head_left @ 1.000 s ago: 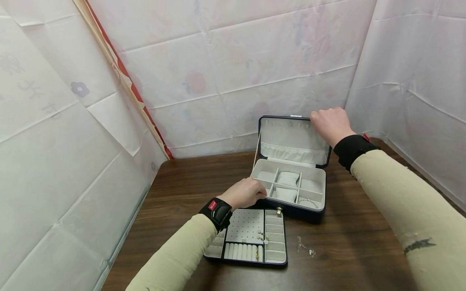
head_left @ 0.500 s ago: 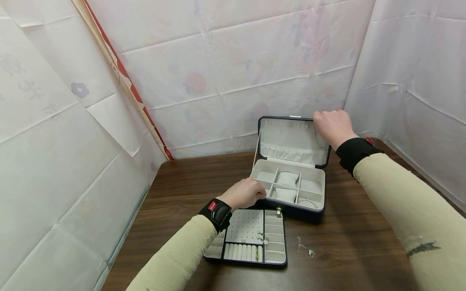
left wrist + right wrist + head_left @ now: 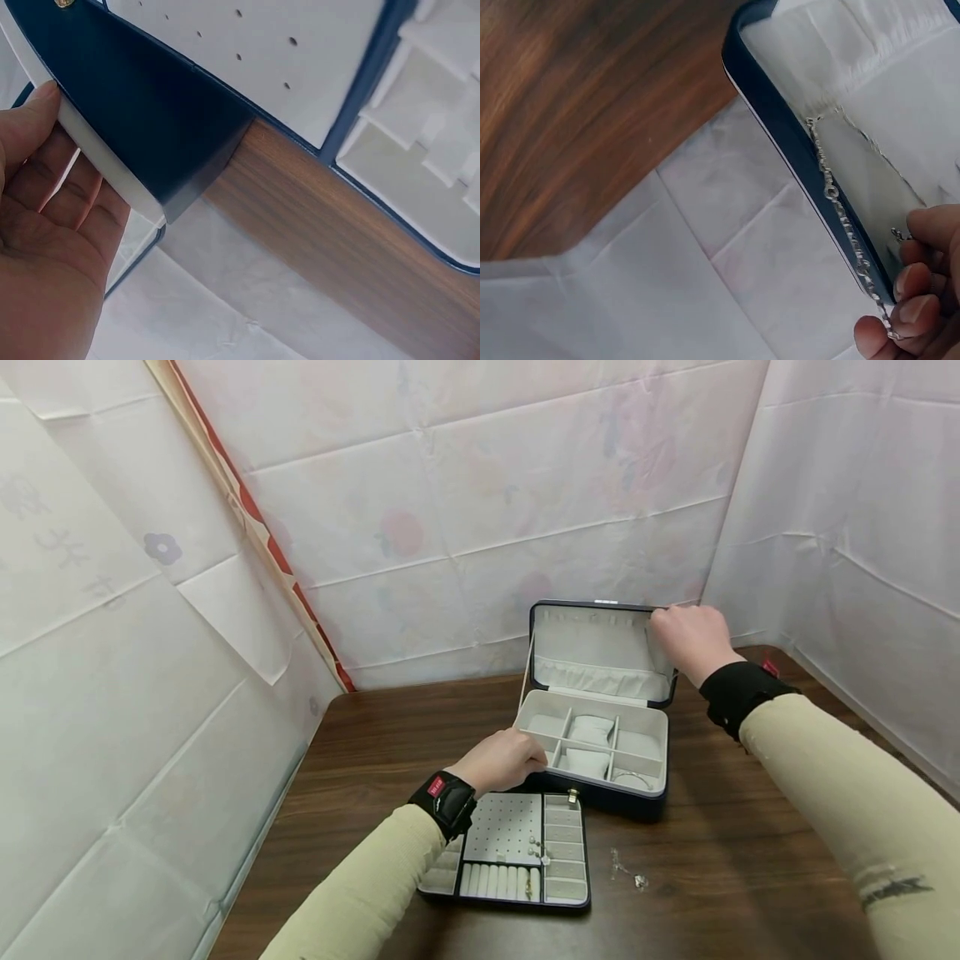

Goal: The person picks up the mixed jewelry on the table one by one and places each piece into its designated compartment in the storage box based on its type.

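Observation:
A navy jewelry box stands with its lid raised, showing white compartments. My left hand grips the box's front wall near the left corner, thumb and fingers on the rim in the left wrist view. At the lid's upper right is my right hand. Its fingers pinch a silver chain necklace, as the right wrist view shows. The chain hangs in a loop against the lid's white lining, down to the gathered pocket. Small hooks line the lid's top edge; those behind the hand are hidden.
A navy-edged jewelry tray lies in front of the box, with earrings on its pegboard and a gold ring in its ring rolls. Another silver necklace lies on the wooden table. Two cushions and a bracelet sit inside the box.
My right hand has moved slightly down and to the right at the lid's upper corner. The left hand keeps its grip on the box's front.

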A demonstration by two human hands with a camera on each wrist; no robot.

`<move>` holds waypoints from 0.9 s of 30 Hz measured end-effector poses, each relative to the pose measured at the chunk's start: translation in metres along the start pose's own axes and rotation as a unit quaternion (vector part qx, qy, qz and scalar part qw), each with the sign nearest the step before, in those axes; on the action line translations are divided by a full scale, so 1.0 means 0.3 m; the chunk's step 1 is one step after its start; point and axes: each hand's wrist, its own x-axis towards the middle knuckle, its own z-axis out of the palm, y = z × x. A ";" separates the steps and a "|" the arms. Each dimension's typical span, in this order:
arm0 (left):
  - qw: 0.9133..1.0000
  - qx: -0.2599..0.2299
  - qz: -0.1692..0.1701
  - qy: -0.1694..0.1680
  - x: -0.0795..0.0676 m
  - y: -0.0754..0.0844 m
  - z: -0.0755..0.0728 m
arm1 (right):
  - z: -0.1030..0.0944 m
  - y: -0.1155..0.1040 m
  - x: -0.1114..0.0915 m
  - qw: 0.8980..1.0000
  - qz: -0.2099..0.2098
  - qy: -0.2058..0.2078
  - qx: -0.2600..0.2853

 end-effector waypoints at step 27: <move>1.000 -0.006 0.003 -0.001 0.005 -0.006 0.002 | 0.070 -0.030 -0.087 0.979 0.047 -0.036 0.195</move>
